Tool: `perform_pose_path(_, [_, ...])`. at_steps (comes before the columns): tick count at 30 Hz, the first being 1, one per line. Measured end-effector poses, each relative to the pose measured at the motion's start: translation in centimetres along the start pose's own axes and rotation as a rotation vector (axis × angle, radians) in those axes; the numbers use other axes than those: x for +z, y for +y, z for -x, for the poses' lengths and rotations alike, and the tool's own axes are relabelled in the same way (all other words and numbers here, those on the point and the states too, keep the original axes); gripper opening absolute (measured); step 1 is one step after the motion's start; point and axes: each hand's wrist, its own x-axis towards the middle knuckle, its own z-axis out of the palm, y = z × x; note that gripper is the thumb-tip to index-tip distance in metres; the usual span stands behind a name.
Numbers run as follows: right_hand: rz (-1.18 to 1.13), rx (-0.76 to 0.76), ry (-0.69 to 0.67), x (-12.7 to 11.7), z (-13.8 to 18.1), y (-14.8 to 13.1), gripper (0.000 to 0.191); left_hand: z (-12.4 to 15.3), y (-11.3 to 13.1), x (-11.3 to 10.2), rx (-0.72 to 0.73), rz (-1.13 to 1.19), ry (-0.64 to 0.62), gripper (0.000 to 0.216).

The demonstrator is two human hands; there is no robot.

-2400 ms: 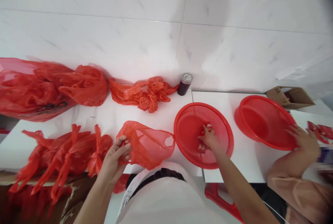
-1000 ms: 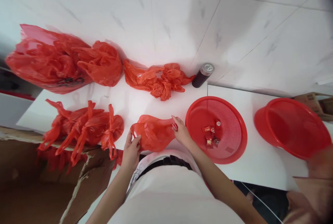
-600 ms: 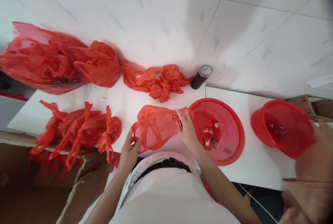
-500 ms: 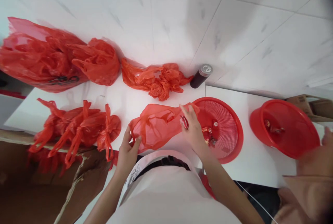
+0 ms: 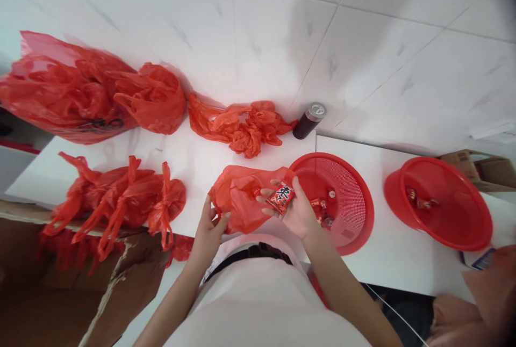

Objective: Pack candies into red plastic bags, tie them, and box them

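My left hand (image 5: 211,225) pinches the left edge of a thin red plastic bag (image 5: 237,196) that lies at the table's front edge. My right hand (image 5: 293,210) holds a small red candy packet (image 5: 282,199) with white lettering, palm up, and also grips the bag's right side. Just right of that hand sits a shallow red mesh basket (image 5: 350,196) with a few wrapped candies (image 5: 322,208) inside.
Tied red bags (image 5: 124,199) lie at the left front, bigger stuffed red bags (image 5: 80,94) at the back left, crumpled empty bags (image 5: 242,127) at the back. A dark can (image 5: 308,120) stands by the wall. A red bowl (image 5: 439,202) and another person's sleeve (image 5: 484,288) are at right.
My right hand left the mesh basket, came to the bag and now shows a candy packet face up. The other person's hand has withdrawn from the red bowl.
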Motion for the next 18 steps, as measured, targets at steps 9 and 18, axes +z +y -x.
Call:
perform_pose_path(9, [-0.066,0.045,-0.070,0.2,-0.5,0.5,0.053,0.2,-0.2,0.1,0.037,-0.054,-0.008,0.079])
perform_pose_path(18, [0.450,-0.116,0.054,-0.4,-1.7,1.6,0.057,0.1,-0.2,-0.3,0.039,-0.048,0.013,0.080])
